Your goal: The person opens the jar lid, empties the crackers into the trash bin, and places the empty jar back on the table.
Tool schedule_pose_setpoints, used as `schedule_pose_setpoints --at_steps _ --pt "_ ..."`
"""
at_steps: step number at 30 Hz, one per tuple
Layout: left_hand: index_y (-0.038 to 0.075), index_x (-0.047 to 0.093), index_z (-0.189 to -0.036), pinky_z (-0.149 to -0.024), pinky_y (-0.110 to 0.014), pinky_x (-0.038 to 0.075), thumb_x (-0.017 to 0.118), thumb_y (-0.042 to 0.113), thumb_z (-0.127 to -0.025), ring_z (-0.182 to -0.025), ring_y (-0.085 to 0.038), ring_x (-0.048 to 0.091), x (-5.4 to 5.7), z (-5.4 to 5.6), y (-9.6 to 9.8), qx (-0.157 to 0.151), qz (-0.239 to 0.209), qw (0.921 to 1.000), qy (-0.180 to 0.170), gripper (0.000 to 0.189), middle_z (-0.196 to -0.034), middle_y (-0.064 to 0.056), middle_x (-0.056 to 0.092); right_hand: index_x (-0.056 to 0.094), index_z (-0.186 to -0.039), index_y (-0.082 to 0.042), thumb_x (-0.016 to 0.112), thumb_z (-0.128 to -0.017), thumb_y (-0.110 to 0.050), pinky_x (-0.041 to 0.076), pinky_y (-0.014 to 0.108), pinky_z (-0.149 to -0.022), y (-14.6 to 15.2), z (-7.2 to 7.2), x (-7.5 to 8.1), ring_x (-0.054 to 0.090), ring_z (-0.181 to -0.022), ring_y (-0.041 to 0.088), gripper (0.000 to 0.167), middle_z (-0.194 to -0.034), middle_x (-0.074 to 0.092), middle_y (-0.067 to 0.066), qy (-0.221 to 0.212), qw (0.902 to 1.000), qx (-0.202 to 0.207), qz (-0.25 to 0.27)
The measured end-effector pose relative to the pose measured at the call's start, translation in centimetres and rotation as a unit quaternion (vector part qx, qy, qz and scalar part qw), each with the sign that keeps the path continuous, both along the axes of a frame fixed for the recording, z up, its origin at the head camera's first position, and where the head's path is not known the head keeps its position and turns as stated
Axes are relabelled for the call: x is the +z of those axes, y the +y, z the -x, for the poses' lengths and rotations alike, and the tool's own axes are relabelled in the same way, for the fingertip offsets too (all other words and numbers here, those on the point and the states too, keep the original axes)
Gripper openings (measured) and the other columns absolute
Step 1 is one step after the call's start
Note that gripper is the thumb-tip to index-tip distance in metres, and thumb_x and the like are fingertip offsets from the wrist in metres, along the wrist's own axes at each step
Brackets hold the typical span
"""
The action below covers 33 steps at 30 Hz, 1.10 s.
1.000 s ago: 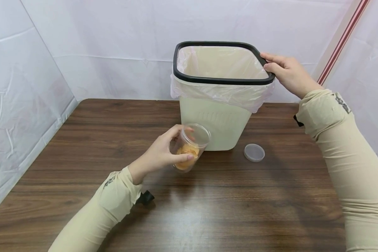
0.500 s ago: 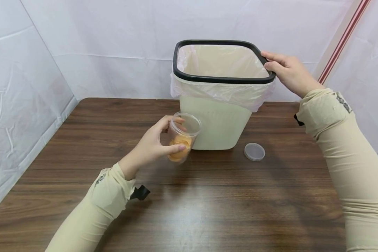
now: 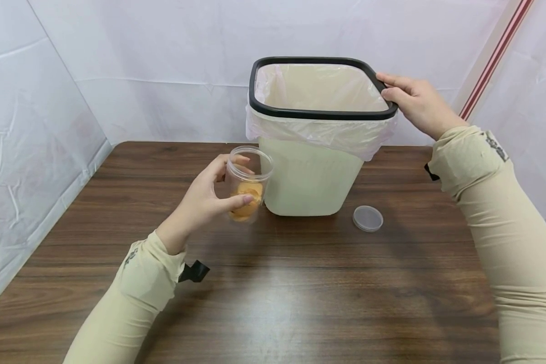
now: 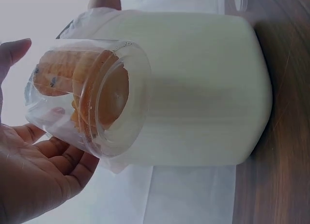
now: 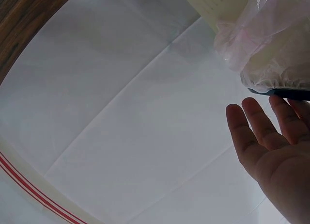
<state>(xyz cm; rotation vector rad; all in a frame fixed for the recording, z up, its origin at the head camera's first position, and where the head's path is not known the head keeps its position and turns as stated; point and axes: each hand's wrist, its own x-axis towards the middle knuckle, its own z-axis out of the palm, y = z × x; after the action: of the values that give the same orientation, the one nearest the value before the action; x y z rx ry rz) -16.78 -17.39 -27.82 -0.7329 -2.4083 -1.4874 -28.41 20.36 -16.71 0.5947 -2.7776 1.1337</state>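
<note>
My left hand (image 3: 205, 194) grips a clear plastic jar (image 3: 249, 177), thumb in front and fingers behind, to the left of the trash can's front. Its mouth is uncovered and tilts slightly. Inside, near the bottom, lie several round golden biscuits (image 4: 104, 88), some with a wavy edge. My right hand (image 3: 416, 106) holds the right side of the trash can's black rim (image 3: 320, 114), thumb over it. In the right wrist view the fingers stretch out by the rim, and the thumb is hidden. The pale trash can (image 3: 307, 182) is lined with a thin pinkish bag (image 3: 318, 135).
A clear round lid (image 3: 367, 219) lies on the dark wood table (image 3: 300, 293), right of the trash can's base. White sheeting (image 3: 164, 71) hangs behind and at the sides, with a red-striped edge (image 3: 496, 58) at the right.
My left hand has moved the jar left and away toward the back, raising it to a more upright tilt. The right hand stays on the rim.
</note>
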Motion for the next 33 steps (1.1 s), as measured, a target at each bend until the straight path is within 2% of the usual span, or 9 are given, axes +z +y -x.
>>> schedule_pose_setpoints --at_steps 10,25,33 --pt "0.010 0.052 -0.130 -0.089 -0.027 0.039 0.077 0.008 -0.076 -0.094 -0.014 0.052 0.1 0.1 -0.6 0.025 0.005 0.9995 -0.017 0.060 -0.112 -0.009 0.065 0.033 -0.150 -0.017 0.037 -0.101 -0.032 0.020 0.051 -0.118 0.0 -0.2 0.0 0.030 -0.143 0.030 0.051 -0.150 0.037 0.021 0.002 1.0000 -0.005 -0.005" --pt "0.012 0.051 -0.132 -0.089 -0.027 0.039 0.076 0.010 -0.078 -0.092 -0.013 0.053 0.5 0.1 -0.9 0.047 -0.010 0.9985 -0.026 0.060 -0.103 -0.011 0.063 0.033 -0.150 -0.018 0.037 -0.101 -0.032 0.020 0.051 -0.118 0.1 -0.5 0.0 0.030 -0.143 0.030 0.051 -0.150 0.037 0.020 0.003 1.0000 -0.007 -0.005" --pt "0.016 0.050 -0.133 -0.089 -0.030 0.037 0.075 0.015 -0.080 -0.093 -0.017 0.052 0.6 0.1 -1.4 0.066 -0.012 0.9971 -0.037 0.058 -0.102 -0.008 0.060 0.033 -0.150 -0.019 0.038 -0.101 -0.032 0.021 0.052 -0.118 -0.2 -0.5 0.1 0.029 -0.144 0.029 0.051 -0.151 0.036 0.018 -0.001 0.9999 -0.006 -0.011"
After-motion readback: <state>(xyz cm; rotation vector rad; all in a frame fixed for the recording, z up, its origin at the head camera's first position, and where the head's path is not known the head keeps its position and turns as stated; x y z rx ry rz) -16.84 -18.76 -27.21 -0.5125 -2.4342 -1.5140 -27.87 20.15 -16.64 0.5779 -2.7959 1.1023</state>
